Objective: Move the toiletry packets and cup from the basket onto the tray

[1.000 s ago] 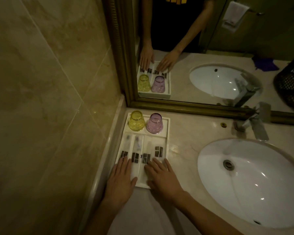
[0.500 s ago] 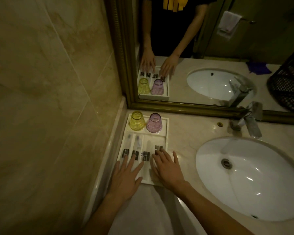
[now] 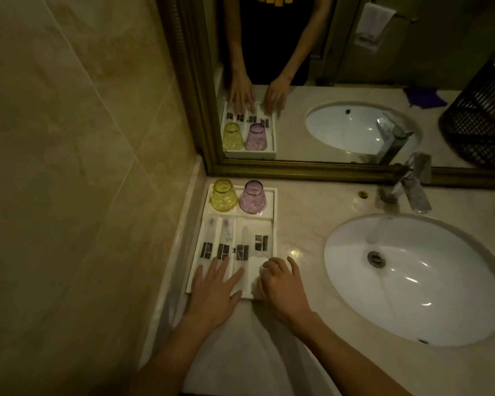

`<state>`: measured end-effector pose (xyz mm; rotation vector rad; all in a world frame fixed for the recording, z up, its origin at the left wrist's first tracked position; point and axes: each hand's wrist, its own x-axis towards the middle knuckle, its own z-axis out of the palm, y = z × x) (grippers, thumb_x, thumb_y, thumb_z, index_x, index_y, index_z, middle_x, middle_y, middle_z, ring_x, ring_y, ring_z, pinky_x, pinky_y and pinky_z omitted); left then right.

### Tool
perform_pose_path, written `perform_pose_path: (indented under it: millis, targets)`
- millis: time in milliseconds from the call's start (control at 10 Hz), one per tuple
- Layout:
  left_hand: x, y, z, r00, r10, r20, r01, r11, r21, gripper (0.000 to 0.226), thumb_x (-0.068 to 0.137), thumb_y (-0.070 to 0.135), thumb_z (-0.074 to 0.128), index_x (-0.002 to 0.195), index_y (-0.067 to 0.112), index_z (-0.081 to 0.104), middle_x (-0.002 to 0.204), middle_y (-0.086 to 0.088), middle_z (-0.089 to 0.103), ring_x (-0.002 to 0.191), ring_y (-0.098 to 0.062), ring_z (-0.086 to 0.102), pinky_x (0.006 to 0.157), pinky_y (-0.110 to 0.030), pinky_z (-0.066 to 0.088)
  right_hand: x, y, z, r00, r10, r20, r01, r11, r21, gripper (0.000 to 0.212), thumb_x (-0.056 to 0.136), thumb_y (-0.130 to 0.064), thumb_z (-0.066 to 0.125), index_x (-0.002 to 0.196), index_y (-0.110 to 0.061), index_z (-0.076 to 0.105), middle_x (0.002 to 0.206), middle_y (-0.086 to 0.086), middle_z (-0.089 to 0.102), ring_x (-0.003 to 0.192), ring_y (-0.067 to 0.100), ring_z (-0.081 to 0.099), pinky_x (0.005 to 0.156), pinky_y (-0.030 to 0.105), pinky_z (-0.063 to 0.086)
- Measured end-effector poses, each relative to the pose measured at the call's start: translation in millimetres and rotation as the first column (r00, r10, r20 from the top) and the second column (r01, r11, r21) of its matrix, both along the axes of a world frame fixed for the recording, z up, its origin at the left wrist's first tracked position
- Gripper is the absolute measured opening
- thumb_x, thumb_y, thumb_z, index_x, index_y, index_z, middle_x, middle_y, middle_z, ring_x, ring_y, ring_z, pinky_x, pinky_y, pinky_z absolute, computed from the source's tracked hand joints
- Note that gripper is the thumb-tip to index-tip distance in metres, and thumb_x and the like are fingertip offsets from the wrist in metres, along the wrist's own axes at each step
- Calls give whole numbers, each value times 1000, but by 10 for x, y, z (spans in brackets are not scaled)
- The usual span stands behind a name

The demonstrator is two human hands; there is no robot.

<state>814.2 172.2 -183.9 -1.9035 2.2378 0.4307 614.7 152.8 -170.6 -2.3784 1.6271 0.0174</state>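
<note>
The task looks almost done: four toiletry packets (image 3: 235, 247) and two upturned cups lie on the tray (image 3: 275, 212). Left hand (image 3: 215, 292) spread flat, right hand (image 3: 280, 284) loosely curled (both hold nothing).

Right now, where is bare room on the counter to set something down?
Bare counter lies between the tray and the sink, and in front of the tray. The tray itself is crowded: yellow cup, purple cup, packets, both hands.
</note>
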Motion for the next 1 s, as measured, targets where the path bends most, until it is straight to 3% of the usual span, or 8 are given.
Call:
perform_pose_path:
  millis: [200,300,400,600,800,1000]
  targets:
    - [31,-7,-24,999,10,-32,-10,1000,-24,60,97,59,25,154,46,14,169,-2,7,154,-27,-1,122,-55,-1,36,-298,66,985,-128,115,135,989,-54,37,105,-28,37,135,-23,59,149,-1,52,146,20,36,122,51,19]
    - [66,-9,-23,1000,-20,-16,20,1000,-20,60,97,59,25,154,47,13,169,1,7,154,-27,-2,122,-57,-2,19,-550,82,993,-109,50,108,994,21,41,107,-27,36,144,-23,52,160,-1,40,154,25,21,122,59,13]
    - [92,3,-23,999,-50,-7,50,999,-1,60,97,60,24,155,46,14,169,2,8,154,-27,-4,121,-57,-6,3,-685,65,998,-50,-31,53,995,80,39,107,-28,36,141,-27,57,159,-2,42,155,27,18,121,63,12]
    - [88,-21,0,998,-62,-24,62,998,6,63,95,63,24,155,46,12,169,0,6,154,-26,-7,121,-56,-6,-35,-700,71,998,-61,-5,62,993,102,37,107,-31,36,138,-29,58,156,-6,47,155,24,20,121,63,13]
    - [65,-204,111,993,-48,-105,34,990,-138,66,92,64,32,154,45,18,167,-2,3,154,-31,5,120,-52,1,-110,-739,359,986,-131,100,128,991,39,45,105,-34,42,148,-24,46,160,-2,41,155,22,19,122,59,14]
    - [-381,-1061,1057,972,-97,-216,-27,861,-508,74,87,61,46,154,40,24,168,-7,16,152,-34,12,117,-61,16,-562,-1109,1234,945,-193,263,259,935,-243,68,98,-47,52,158,-28,27,166,-2,29,156,22,14,122,59,16]
